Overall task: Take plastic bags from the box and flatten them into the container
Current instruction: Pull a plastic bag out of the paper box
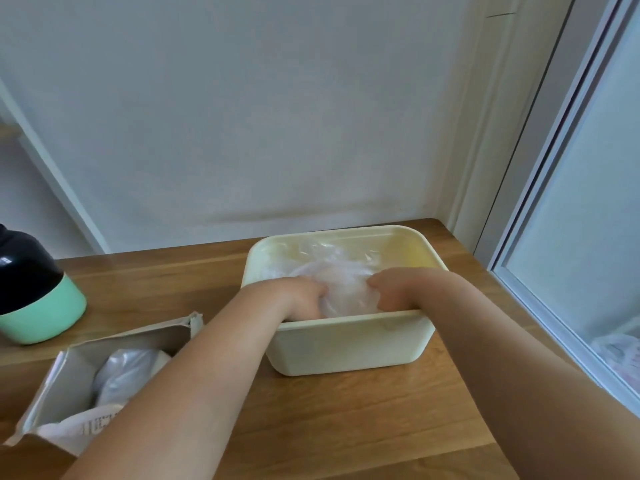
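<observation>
A cream plastic container [349,344] stands on the wooden table, right of centre. Inside it lies a crumpled clear plastic bag [343,282]. Both my hands reach over the near rim into the container. My left hand [304,296] grips the bag's left side with bent fingers, and my right hand [391,287] grips its right side the same way. The fingertips are hidden in the plastic. An open cardboard box [72,375] at the lower left holds more plastic bags [124,375], partly covered by my left forearm.
A mint-green bottle with a black top [38,299] stands at the left edge of the table [346,427]. A white wall runs along the back. A window frame [540,237] closes the right side, close to the container.
</observation>
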Demonstrator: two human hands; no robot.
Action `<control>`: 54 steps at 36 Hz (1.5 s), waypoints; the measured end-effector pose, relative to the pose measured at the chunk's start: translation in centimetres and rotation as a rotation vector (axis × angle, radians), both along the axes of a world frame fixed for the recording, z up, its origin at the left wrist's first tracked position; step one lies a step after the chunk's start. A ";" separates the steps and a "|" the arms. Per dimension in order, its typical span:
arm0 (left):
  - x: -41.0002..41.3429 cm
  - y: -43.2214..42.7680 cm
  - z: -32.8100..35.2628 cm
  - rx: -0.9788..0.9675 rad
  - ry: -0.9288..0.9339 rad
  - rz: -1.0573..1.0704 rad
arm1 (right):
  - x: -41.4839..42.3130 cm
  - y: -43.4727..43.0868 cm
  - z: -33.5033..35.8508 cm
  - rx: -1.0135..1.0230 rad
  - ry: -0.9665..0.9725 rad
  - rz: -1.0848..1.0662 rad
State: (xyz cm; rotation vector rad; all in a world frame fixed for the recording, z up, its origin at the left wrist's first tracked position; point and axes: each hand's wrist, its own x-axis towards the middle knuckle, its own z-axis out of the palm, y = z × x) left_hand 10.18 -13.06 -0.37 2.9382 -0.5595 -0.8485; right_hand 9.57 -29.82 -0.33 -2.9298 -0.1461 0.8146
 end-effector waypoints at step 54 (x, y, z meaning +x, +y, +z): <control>-12.6 19.3 -0.4 -0.126 -0.803 0.320 | -8.7 19.6 -4.1 0.839 -0.421 0.010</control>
